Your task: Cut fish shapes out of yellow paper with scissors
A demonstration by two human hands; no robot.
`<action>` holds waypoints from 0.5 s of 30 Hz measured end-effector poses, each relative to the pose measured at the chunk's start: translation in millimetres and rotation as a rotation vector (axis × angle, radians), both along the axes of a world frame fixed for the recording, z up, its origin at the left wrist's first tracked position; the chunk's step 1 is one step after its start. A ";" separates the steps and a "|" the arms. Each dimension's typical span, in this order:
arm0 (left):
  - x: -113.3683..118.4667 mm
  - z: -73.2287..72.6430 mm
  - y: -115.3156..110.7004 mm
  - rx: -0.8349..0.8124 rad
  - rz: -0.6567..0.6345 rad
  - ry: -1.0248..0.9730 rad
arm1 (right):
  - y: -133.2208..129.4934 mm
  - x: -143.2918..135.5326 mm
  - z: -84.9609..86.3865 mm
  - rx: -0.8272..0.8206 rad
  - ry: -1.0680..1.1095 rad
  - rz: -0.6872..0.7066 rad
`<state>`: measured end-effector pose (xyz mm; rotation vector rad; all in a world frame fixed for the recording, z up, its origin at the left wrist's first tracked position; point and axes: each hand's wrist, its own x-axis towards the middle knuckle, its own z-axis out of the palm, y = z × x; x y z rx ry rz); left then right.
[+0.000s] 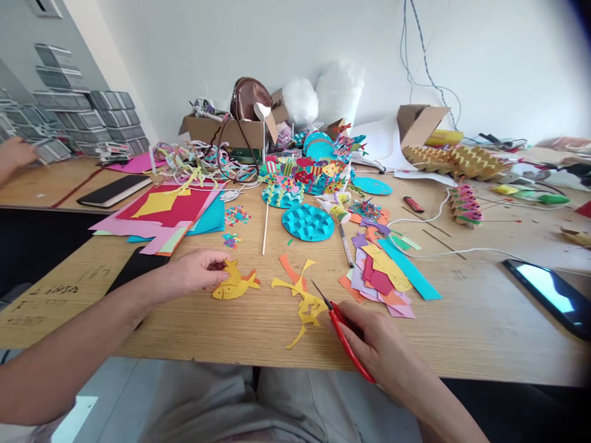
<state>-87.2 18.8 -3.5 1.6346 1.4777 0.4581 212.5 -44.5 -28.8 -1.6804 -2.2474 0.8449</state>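
My left hand point(201, 271) pinches the upper left edge of a yellow paper fish point(233, 286), which has a drawn face and an orange-tipped tail. The fish is low over the table or on it; I cannot tell which. In my right hand point(381, 341) are red-handled scissors point(344, 338), their slim blades together and pointing up and left. Yellow paper offcuts point(309, 307) lie just left of the blades, with an orange strip point(289, 269) beside them. My right fingers partly hide the handles.
Coloured paper sheets point(111, 215) are stacked at left near a black notebook point(115, 190). Turquoise scalloped discs point(308, 223) and a white stick point(265, 227) stand mid-table. Paper scraps point(378, 277), a pen point(346, 246) and a phone point(551, 295) lie right. Another person's hand point(16, 154) shows far left.
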 end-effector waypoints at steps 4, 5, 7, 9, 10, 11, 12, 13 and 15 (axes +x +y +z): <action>1.3 10.6 5.3 -0.003 -0.184 0.185 | 1.7 -0.5 -1.8 -0.012 -0.045 0.019; 2.8 12.8 7.0 0.020 -0.254 0.259 | 2.3 -0.1 -2.0 -0.012 -0.062 0.029; 5.9 13.7 10.3 0.078 -0.372 0.383 | 3.6 1.2 -2.2 -0.003 -0.101 0.048; 6.9 9.8 12.2 0.106 -0.427 0.432 | 4.9 3.2 -2.4 0.024 -0.138 0.064; 6.1 6.6 12.4 0.110 -0.441 0.448 | 5.4 4.3 -2.6 0.042 -0.152 0.075; 4.3 3.0 12.5 0.120 -0.451 0.472 | 5.8 5.4 -2.8 0.058 -0.161 0.083; 1.7 -0.3 12.5 0.143 -0.476 0.533 | 5.9 6.5 -3.1 0.068 -0.169 0.086; -1.4 -2.9 12.7 0.173 -0.495 0.592 | 5.8 7.4 -3.4 0.069 -0.177 0.083; -7.1 -4.9 14.4 0.243 -0.504 0.657 | 5.1 8.7 -3.4 0.044 -0.183 0.074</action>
